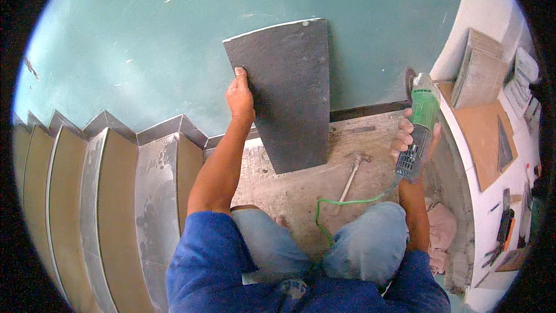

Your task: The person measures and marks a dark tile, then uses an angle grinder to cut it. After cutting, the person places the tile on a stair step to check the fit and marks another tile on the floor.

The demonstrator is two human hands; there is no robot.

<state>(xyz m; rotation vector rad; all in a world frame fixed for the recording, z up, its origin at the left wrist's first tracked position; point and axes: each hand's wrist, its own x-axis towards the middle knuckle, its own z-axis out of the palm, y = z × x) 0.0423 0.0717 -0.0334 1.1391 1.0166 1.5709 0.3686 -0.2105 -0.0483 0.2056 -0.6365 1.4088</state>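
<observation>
My left hand (240, 97) grips the left edge of a dark grey tile (289, 93), its thumb on the front face. The tile is held up before the green wall, wider at the top, with a pale, slightly curved upper edge. In my right hand (403, 134) is a green and black angle grinder (424, 107), held upright by its body. Its disc (409, 83) points up beside the wall, apart from the tile. A green cord (353, 202) runs from the grinder's lower end down between my knees. Whether the disc spins cannot be told.
A hammer (351, 179) lies on the dusty landing below the tile. Tiled stairs (116, 191) descend at the left. On the right, a white ledge (472, 182) bears a brown board (480, 133), leaning tile pieces (478, 72) and several tools. A pink cloth (441, 229) lies near my right arm.
</observation>
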